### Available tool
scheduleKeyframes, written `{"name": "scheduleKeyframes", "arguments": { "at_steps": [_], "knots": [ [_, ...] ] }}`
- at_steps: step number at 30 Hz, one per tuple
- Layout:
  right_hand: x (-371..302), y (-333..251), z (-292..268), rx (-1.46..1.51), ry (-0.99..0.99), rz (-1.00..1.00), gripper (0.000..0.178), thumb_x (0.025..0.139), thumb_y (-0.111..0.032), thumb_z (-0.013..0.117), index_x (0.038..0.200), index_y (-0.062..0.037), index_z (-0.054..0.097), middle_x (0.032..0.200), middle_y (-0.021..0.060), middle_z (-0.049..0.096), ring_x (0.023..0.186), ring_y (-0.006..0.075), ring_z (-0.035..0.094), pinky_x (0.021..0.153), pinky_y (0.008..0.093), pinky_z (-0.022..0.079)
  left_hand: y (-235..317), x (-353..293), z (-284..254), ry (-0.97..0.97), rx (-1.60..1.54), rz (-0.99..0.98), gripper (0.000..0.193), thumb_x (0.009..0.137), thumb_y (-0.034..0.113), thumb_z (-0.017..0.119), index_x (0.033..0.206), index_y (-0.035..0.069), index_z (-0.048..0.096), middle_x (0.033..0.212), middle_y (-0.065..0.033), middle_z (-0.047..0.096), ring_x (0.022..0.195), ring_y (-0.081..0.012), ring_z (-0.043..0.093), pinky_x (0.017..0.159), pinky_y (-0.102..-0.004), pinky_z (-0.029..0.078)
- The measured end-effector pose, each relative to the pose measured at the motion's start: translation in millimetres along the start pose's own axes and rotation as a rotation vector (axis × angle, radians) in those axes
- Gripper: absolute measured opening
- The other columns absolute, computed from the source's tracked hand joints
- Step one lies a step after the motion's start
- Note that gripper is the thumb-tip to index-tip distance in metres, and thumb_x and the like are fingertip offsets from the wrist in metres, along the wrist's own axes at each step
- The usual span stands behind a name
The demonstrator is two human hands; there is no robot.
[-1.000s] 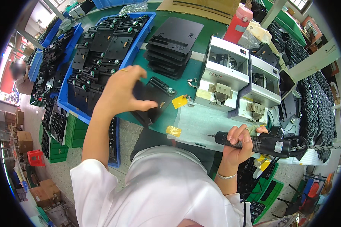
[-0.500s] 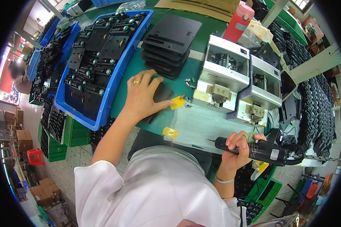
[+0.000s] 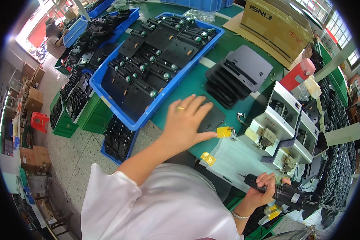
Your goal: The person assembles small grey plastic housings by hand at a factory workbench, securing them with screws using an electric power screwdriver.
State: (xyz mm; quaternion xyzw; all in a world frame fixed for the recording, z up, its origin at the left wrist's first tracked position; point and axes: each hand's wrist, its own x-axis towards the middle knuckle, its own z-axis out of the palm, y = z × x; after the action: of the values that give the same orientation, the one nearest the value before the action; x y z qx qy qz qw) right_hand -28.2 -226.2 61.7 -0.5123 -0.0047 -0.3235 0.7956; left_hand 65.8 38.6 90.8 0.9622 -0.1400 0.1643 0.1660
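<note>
My left hand [image 3: 186,122] lies with fingers spread over a dark flat panel [image 3: 213,119] on the green table, its thumb reaching toward a yellow tape piece [image 3: 224,132]. The palm hides part of that panel. Wrapped in the fingers of my right hand [image 3: 264,189] is a black electric screwdriver [image 3: 286,196], its thin bit pointing left over the white work sheet [image 3: 238,162]. Just beyond my left hand stands a stack of similar black panels [image 3: 250,66]. To the right are two silver box-shaped machines [image 3: 278,114], perhaps screw feeders.
A blue tray [image 3: 148,108] full of black parts stands left of the panels. Behind are a cardboard box [image 3: 274,30] and a red bottle [image 3: 298,76]. Green crates [image 3: 90,114] stand at floor level on the left. Another person [image 3: 56,42] is far off at upper left.
The whole view has swung leftward, so the table and its things appear farther right. My left hand still lies over the panel, and my right hand still holds the screwdriver.
</note>
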Motion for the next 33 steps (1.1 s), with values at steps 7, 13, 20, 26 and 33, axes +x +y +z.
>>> {"name": "scheduleKeyframes", "arguments": {
  "at_steps": [7,13,20,26,33],
  "knots": [
    [11,-4,6,0.002,0.023,-0.003,0.035,0.088,-0.005,0.053,0.119,-0.0078,0.038,0.063,0.0001,0.040,0.054,0.0092,0.040,0.051,0.0250,0.037,-113,64,-50,0.173,0.013,-0.185,0.081,0.073,0.051,0.074,0.132,0.002,0.047,0.130,-0.0193,0.052,0.124,-0.0363,0.047,0.101,-0.0471,0.036],
    [10,-3,19,-0.017,0.075,-0.008,0.035,0.086,-0.004,0.055,0.116,-0.0076,0.038,0.059,0.0020,0.040,0.047,0.0114,0.041,0.047,0.0261,0.037,-146,118,-18,-0.172,0.255,-0.429,0.119,0.065,0.081,0.061,0.148,0.003,0.027,0.138,-0.0212,0.047,0.130,-0.0346,0.044,0.105,-0.0568,0.022],
    [10,-5,15,-0.047,0.114,-0.033,0.035,0.084,-0.002,0.055,0.114,-0.0074,0.037,0.058,0.0023,0.039,0.045,0.0122,0.041,0.045,0.0272,0.038,-143,123,-6,-0.195,0.253,-0.471,0.118,0.064,0.080,0.063,0.148,0.004,0.027,0.138,-0.0239,0.047,0.126,-0.0356,0.047,0.105,-0.0552,0.020],
    [9,-9,1,-0.003,0.029,-0.020,0.037,0.087,-0.004,0.053,0.120,-0.0086,0.037,0.065,-0.0005,0.040,0.055,0.0082,0.040,0.053,0.0248,0.038,-145,116,-2,-0.087,0.176,-0.466,0.109,0.065,0.070,0.069,0.145,0.008,0.030,0.137,-0.0235,0.047,0.126,-0.0346,0.047,0.105,-0.0527,0.018],
    [4,-7,6,-0.023,0.149,-0.042,0.038,0.084,-0.004,0.056,0.116,-0.0075,0.036,0.058,0.0021,0.040,0.045,0.0125,0.040,0.046,0.0271,0.038,-146,114,3,-0.075,0.232,-0.400,0.104,0.067,0.070,0.067,0.144,0.009,0.034,0.138,-0.0181,0.047,0.130,-0.0351,0.042,0.105,-0.0554,0.017]
  ]
}}
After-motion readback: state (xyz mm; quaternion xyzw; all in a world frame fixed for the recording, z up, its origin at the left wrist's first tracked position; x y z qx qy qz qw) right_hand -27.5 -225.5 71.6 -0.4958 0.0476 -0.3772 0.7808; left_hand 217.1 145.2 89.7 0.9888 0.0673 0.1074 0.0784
